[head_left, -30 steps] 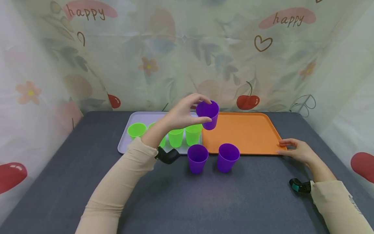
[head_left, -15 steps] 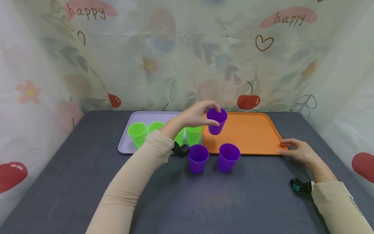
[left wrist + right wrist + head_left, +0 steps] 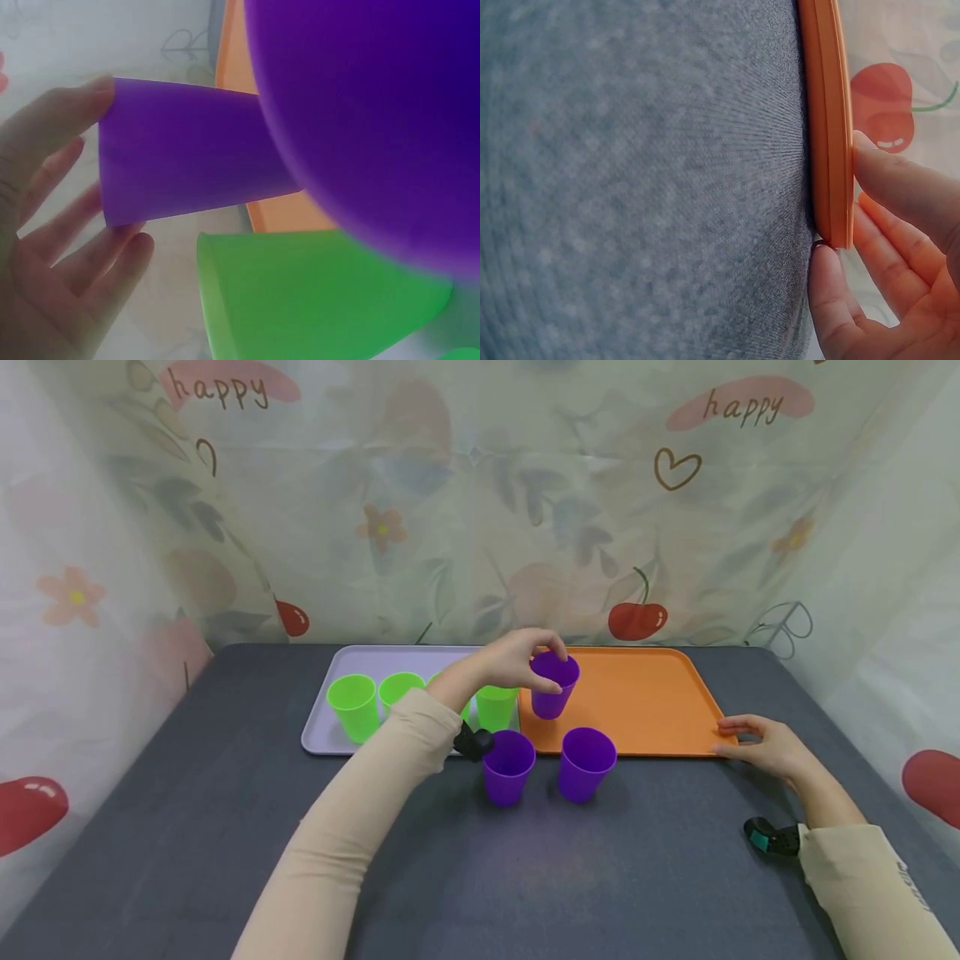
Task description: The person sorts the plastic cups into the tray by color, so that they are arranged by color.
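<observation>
My left hand [image 3: 517, 662] grips a purple cup [image 3: 553, 700] by its rim, thumb on the near side and fingers on the far side. The cup is upright over the left end of the orange tray [image 3: 630, 710]; whether its base touches the tray I cannot tell. In the left wrist view, a nearer purple cup [image 3: 390, 112] hides the base of the held purple cup [image 3: 180, 154]. My right hand [image 3: 768, 747] holds the tray's near right corner, with thumb and fingers about its rim [image 3: 831, 150] in the right wrist view.
Two purple cups, a left one [image 3: 507, 772] and a right one [image 3: 587, 768], stand on the dark table before the trays. Several green cups [image 3: 352, 710] stand on the lilac tray [image 3: 318, 727] at left, partly behind my left arm. A patterned curtain [image 3: 472, 527] hangs behind.
My left hand has carried the purple cup rightward and down, from above the join between the trays to low over the orange tray. My right hand stays at the tray corner.
</observation>
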Tool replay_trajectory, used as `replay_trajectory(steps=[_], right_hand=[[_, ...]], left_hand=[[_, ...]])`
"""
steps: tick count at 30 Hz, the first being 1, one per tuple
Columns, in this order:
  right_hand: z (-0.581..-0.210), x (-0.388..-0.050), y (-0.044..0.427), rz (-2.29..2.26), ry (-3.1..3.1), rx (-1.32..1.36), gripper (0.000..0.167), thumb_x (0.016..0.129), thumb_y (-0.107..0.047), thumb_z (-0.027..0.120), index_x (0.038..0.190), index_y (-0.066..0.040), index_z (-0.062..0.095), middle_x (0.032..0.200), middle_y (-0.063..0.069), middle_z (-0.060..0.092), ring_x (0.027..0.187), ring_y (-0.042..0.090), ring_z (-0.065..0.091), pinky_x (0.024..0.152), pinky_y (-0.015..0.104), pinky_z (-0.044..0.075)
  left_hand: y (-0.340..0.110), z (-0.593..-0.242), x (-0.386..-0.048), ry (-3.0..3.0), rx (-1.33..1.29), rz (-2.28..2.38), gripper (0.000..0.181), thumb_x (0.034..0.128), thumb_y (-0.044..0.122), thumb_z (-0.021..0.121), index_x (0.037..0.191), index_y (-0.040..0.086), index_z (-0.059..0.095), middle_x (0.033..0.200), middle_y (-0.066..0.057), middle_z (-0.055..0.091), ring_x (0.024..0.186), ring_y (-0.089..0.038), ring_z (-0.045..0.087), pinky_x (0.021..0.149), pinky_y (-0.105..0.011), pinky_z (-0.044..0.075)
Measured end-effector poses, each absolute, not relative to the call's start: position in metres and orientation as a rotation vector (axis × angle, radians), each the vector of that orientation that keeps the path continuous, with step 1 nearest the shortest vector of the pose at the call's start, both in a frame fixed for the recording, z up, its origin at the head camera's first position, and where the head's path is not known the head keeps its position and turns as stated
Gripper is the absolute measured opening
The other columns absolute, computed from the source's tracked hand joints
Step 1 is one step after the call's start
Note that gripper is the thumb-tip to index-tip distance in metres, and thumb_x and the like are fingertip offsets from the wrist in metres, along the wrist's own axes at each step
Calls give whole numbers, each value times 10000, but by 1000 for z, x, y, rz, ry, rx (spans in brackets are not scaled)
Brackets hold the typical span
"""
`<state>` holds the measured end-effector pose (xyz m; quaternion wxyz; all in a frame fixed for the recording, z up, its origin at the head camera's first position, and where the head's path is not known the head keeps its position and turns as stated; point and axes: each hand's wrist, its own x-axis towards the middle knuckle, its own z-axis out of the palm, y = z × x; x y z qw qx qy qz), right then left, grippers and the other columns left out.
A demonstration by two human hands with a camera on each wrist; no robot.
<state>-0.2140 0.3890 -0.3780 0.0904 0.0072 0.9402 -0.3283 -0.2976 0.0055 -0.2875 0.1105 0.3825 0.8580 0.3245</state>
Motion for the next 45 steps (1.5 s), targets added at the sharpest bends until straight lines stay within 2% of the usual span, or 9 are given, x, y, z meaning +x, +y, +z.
replay_trajectory(steps=[9,21,37,45], right_hand=[[-376,-214,387,-969,2793,46,690,868,-399,633,1337,58,414,1350,340,419,1272,496,293,937,598,349],[-378,-214,387,-968,2805,37,680,863,-391,642,1323,63,430,1334,342,436,1262,492,311,944,600,345],[-376,-213,387,-978,2785,49,690,866,-393,638,1334,62,415,1349,343,415,1275,498,290,935,593,359],[-375,-213,386,-981,2774,52,699,867,-398,635,1342,60,405,1355,342,408,1277,497,283,943,603,348]], left_hand=[[15,-288,-297,2554,1109,789,425,780,227,752,1133,82,565,1217,-68,585,1112,-202,555,938,-261,468],[26,-295,-297,2580,1138,581,392,794,195,732,1127,55,579,1221,-89,578,1160,-212,513,984,-270,419],[24,-296,-296,2587,1035,615,516,815,251,717,1256,76,514,1334,-97,534,1264,-224,473,1062,-301,389],[10,-277,-290,2553,1089,758,507,822,258,710,1265,94,525,1323,-60,550,1286,-254,471,1082,-322,380]])
